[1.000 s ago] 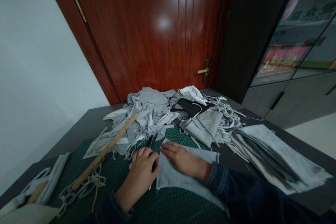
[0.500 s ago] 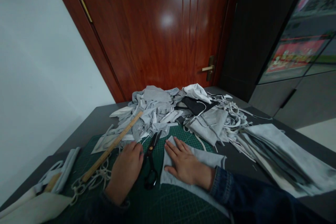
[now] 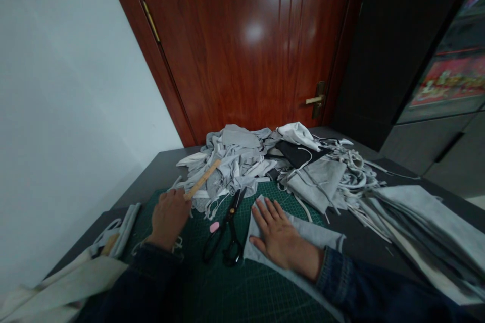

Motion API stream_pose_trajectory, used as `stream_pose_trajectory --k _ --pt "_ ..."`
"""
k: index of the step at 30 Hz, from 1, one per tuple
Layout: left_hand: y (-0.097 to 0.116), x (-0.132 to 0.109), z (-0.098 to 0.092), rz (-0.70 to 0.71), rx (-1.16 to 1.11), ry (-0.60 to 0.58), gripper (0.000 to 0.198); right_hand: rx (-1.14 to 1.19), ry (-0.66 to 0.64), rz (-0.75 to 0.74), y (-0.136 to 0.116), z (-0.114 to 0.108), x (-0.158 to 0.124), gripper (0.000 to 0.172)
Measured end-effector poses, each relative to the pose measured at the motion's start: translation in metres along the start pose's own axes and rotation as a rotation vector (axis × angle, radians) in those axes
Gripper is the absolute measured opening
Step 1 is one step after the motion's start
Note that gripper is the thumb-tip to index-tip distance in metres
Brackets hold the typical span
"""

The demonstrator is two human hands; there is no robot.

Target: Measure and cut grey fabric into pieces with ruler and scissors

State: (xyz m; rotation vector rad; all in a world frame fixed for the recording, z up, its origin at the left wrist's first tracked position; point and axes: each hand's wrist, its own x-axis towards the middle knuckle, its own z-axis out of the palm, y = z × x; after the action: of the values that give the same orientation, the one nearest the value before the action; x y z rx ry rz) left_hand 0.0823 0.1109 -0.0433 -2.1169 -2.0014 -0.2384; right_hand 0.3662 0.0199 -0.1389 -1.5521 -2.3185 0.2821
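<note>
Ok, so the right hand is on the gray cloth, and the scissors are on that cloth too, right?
No, the scissors lie on the green mat, beside the gray cloth, not on it; the head view shows this. The right hand is on the cloth, yes.

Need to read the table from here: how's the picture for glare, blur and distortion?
Head view: bright glare sits on the varnished wooden door; the wide lens bends the scene, so the wall leans at the edge; light is dim low down, leaving the cutting mat dark; the left hand and right hand read clearly, with no obvious motion blur.
</note>
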Motion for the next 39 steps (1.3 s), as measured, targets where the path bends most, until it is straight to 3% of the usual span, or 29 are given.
stream_pose_trajectory --k 7,13,18,23,26,30,34,37,39 --pt "-0.020 0.013 0.026 -0.001 -0.010 -0.056 0.039 0.021 0.002 0.003 0.000 -0.005 0.000 0.083" --pt "-0.013 0.017 0.022 0.076 -0.218 0.119 0.050 0.031 0.018 0.004 0.001 -0.005 0.001 0.083" --pt "0.025 0.001 0.014 0.144 -0.570 -0.079 0.047 0.035 0.013 0.036 0.000 -0.004 0.004 0.086" --pt "0.084 -0.059 0.014 0.121 -1.099 -0.377 0.055 0.030 0.007 0.062 -0.002 -0.005 0.006 0.091" --pt "0.111 -0.085 0.025 0.098 -1.297 -0.472 0.056 0.038 0.010 0.056 0.000 -0.003 0.006 0.086" --pt "0.126 -0.087 0.045 0.134 -1.347 -0.383 0.042 0.076 0.003 0.059 0.005 0.000 0.010 0.085" --pt "0.123 -0.079 0.057 0.193 -1.091 -0.218 0.034 0.182 -0.009 0.097 0.010 -0.005 0.015 0.089" --pt "0.117 -0.080 0.060 0.250 -0.867 -0.075 0.035 0.279 -0.018 0.128 0.014 -0.009 0.017 0.102" --pt "0.114 -0.084 0.059 0.305 -0.723 0.023 0.037 0.332 0.024 0.143 0.016 -0.009 0.016 0.100"
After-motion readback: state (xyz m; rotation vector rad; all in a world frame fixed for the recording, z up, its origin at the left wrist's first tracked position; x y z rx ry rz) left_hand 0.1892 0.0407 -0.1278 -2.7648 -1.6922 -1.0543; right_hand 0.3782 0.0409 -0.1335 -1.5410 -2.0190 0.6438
